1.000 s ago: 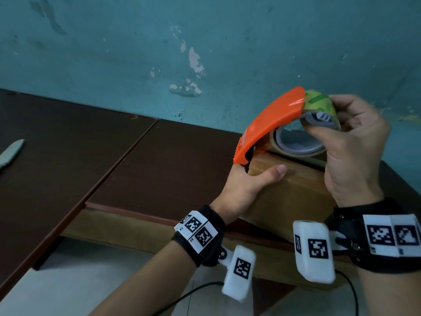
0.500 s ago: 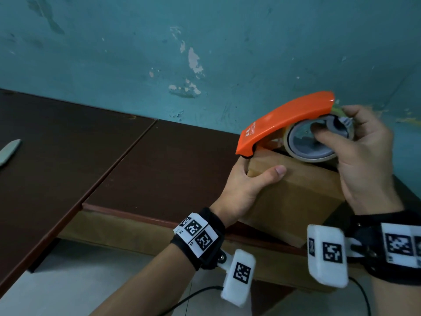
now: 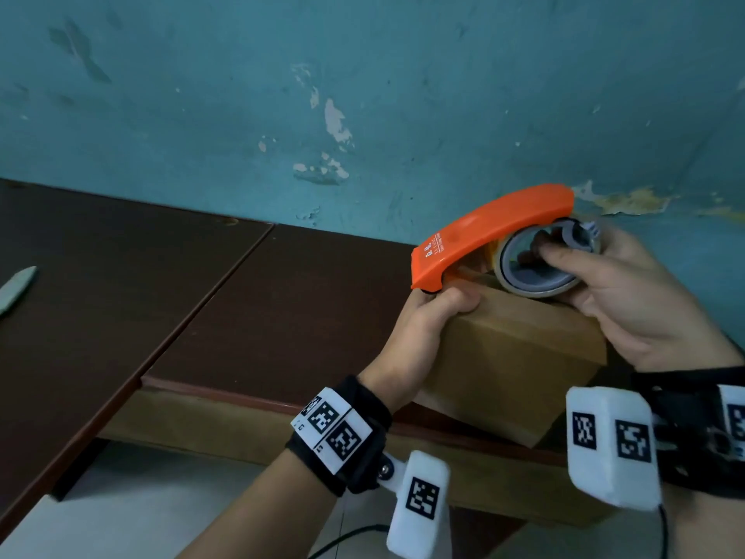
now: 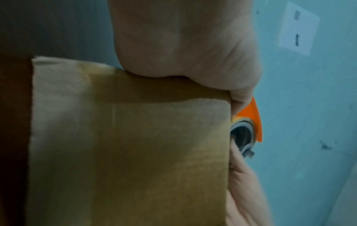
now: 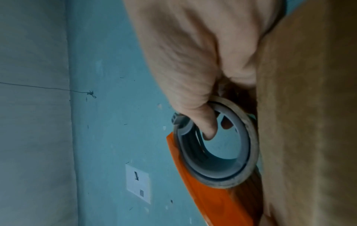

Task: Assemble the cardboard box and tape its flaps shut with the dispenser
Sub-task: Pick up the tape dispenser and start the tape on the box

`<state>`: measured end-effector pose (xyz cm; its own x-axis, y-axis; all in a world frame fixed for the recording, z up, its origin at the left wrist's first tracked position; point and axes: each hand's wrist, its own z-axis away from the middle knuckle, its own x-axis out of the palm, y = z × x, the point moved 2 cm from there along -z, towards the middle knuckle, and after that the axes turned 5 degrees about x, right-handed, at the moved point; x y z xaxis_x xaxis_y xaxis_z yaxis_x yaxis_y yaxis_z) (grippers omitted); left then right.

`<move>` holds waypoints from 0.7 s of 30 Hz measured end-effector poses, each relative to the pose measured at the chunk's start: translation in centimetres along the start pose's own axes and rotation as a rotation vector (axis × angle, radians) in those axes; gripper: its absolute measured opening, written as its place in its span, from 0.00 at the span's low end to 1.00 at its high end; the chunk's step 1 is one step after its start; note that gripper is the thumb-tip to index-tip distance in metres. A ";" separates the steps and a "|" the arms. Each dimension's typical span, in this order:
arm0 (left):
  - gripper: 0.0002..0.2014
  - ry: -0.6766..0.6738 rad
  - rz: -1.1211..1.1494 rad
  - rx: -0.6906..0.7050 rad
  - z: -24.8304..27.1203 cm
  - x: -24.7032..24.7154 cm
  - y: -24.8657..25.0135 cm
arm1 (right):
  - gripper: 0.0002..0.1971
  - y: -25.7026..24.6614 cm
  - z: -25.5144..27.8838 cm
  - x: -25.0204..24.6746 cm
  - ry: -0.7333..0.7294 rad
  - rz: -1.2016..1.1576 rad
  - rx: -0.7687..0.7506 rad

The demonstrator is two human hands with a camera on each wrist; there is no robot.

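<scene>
A brown cardboard box [image 3: 504,357] stands at the near edge of the dark table. My left hand [image 3: 443,306] grips its top left corner, thumb curled over the top; its fingers are hidden behind the box. The orange tape dispenser [image 3: 492,232] lies low over the box top with its tape roll [image 3: 536,276] touching the cardboard. My right hand [image 3: 572,260] holds the dispenser, thumb hooked inside the roll's grey core. In the left wrist view the box [image 4: 125,145] fills the frame below my palm. In the right wrist view my thumb sits inside the roll [image 5: 212,145], next to the box [image 5: 309,122].
Two dark brown tables [image 3: 282,296] meet at a seam left of the box. A pale flat object [image 3: 16,288] lies at the far left edge. The teal wall [image 3: 363,94] rises right behind the tables. Pale floor [image 3: 161,510] shows below the table's front edge.
The dispenser has come down and tilted flatter, from raised above the box to lying on its top, shifting right. My left thumb has curled tighter on the box corner.
</scene>
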<state>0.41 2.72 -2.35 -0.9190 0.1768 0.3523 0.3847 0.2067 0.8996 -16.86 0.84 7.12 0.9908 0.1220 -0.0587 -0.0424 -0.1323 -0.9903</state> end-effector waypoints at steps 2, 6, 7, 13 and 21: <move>0.10 -0.001 0.014 -0.010 -0.1 0.1 0.1 | 0.14 -0.1 0.0 0.1 0.015 0.029 -0.015; 0.10 -0.006 0.034 -0.001 -0.1 0.1 0.1 | 0.09 -0.1 -0.1 0.4 0.110 0.248 -0.094; 0.08 -0.005 0.036 -0.001 -0.1 0.1 0.0 | 0.09 -0.3 -0.1 0.5 0.137 0.318 -0.120; 0.10 0.040 0.077 -0.001 -0.2 -0.1 0.1 | 0.09 -0.7 0.3 1.8 0.207 0.288 -0.285; 0.31 0.040 0.212 -0.048 -0.7 -0.4 0.2 | 0.14 0.3 0.1 1.2 0.102 -0.016 -0.130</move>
<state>0.81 1.97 -2.16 -0.8209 0.1729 0.5442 0.5662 0.1231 0.8150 -15.67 1.09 6.75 0.9994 0.0254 -0.0231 -0.0157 -0.2577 -0.9661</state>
